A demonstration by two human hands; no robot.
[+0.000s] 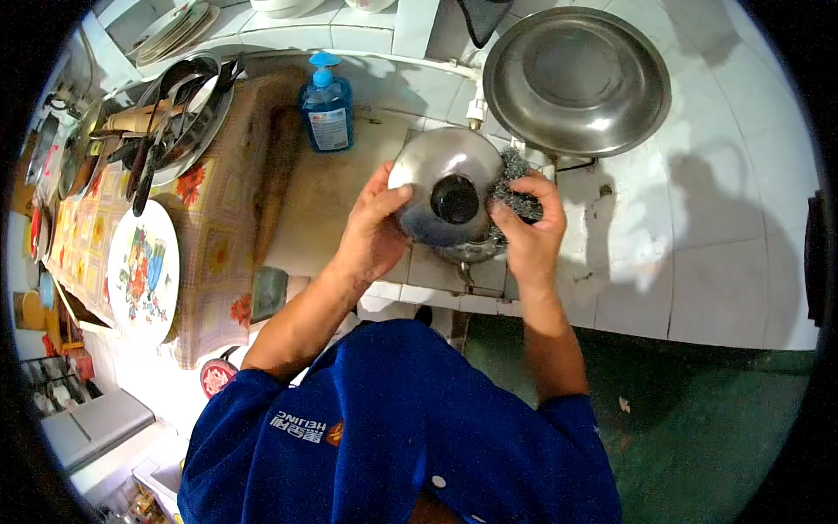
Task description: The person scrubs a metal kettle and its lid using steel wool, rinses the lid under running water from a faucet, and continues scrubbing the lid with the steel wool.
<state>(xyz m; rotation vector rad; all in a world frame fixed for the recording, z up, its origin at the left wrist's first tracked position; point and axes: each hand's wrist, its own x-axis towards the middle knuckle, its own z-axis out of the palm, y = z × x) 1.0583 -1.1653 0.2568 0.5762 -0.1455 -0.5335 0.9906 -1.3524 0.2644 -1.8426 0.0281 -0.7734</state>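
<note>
A round metal lid [428, 157] with a black knob is held up in front of me, over the tiled counter. My left hand [375, 223] grips its left edge, thumb on top. At the lid's right edge, my right hand [531, 223] pinches a grey wire scourer [515, 179] and presses it against the rim. Partly hidden under the lid is another metal item [467, 253], too covered to name. Behind the lid, a blue pump bottle [327, 109] stands upright.
A large metal basin [576, 83] lies at the back right, near a tap. On the left, a patterned cloth [214, 227] carries a bowl of utensils [196, 113] and a floral plate [144, 272]. Stacked plates [175, 33] sit on the back ledge.
</note>
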